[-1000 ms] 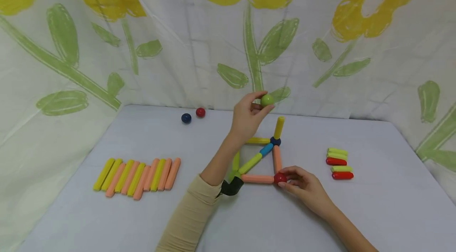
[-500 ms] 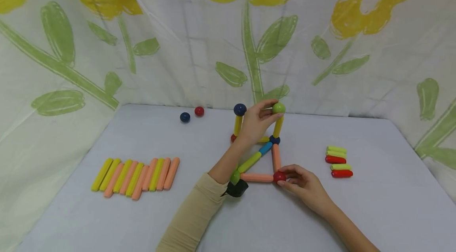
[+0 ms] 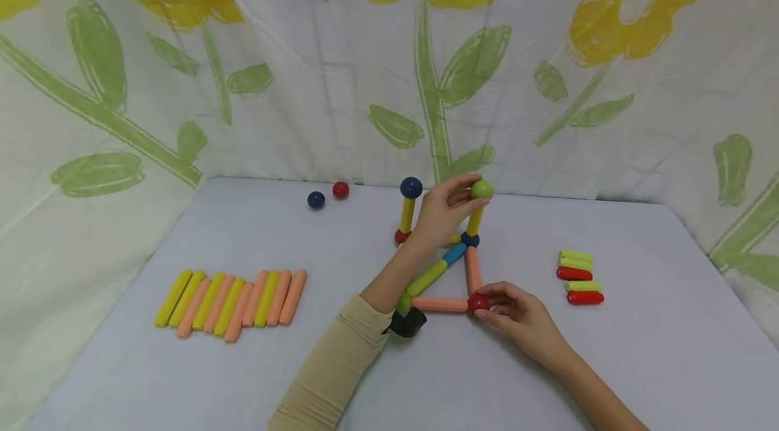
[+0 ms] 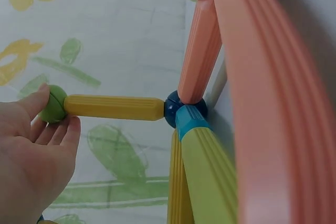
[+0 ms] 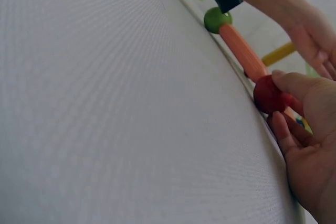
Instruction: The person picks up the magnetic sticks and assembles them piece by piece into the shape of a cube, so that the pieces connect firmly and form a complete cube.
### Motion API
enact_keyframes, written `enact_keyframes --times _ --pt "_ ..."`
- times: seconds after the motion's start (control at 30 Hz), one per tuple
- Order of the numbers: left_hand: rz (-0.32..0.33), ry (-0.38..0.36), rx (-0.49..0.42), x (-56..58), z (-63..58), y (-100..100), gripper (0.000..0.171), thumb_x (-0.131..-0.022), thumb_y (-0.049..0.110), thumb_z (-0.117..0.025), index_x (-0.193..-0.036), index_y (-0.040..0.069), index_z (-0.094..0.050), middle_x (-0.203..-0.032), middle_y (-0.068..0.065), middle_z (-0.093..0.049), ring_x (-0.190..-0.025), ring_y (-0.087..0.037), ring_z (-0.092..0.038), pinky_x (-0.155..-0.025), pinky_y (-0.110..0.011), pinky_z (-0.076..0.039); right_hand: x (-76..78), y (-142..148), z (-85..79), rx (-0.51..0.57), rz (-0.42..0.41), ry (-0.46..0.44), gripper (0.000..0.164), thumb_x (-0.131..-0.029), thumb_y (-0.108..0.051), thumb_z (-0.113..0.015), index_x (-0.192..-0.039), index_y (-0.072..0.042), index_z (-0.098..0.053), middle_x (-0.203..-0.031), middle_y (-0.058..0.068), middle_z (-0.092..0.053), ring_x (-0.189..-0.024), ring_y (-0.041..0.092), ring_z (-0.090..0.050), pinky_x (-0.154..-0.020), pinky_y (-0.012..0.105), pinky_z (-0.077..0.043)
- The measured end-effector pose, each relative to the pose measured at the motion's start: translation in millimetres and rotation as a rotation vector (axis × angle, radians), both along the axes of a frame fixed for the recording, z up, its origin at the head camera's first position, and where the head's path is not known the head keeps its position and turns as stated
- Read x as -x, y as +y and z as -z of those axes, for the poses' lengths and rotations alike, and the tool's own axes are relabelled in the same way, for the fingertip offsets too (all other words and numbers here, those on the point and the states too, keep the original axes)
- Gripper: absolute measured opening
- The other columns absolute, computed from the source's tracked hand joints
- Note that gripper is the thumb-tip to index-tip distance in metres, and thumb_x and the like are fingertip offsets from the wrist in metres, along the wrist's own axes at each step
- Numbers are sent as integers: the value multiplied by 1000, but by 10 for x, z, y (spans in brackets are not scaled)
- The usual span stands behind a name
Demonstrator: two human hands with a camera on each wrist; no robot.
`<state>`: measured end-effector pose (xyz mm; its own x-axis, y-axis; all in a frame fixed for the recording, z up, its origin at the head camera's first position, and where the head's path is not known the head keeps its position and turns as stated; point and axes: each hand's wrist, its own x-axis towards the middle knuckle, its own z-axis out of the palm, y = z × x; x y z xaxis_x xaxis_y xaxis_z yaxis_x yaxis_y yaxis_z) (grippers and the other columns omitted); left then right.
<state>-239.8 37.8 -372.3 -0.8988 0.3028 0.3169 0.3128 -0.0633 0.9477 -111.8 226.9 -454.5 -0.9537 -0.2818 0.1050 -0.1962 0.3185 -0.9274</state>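
Note:
My left hand point(image 3: 447, 213) pinches a green ball point(image 3: 482, 190) at the top of an upright yellow stick point(image 3: 475, 222). In the left wrist view the green ball point(image 4: 54, 104) meets the end of that stick, whose other end is on a dark blue ball point(image 4: 173, 109). My right hand point(image 3: 526, 326) holds the red ball point(image 3: 478, 303) at the near right corner of a frame lying on the table. Salmon sticks point(image 3: 439, 304) and a lime-and-blue diagonal point(image 3: 429, 278) join its corners. A second yellow upright point(image 3: 407, 216) carries a dark blue ball point(image 3: 411, 188). My left arm covers the frame's left side.
A row of yellow and salmon sticks point(image 3: 231, 306) lies at the left. Short lime and red sticks point(image 3: 585, 298) lie at the right. A loose blue ball point(image 3: 316, 200) and red ball point(image 3: 341, 190) sit at the back edge. Behind hangs a flower-painted cloth point(image 3: 292, 79).
My left hand has brought the green ball right and down from the air onto the top of the yellow upright. The right hand has stayed at the red corner ball.

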Motion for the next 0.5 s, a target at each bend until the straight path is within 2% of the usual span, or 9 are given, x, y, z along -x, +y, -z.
enact_keyframes --times 0.5 --pt "23 -20 3 -47 5 15 45 -98 -2 -71 -143 -3 -61 -143 -21 -64 -132 -31 -64 -103 -24 -55 -8 1 -2 0 -2 3 31 -98 -8 -75 -127 -1 -68 -120 14 -70 -103 6 -64 -87 16 -57"
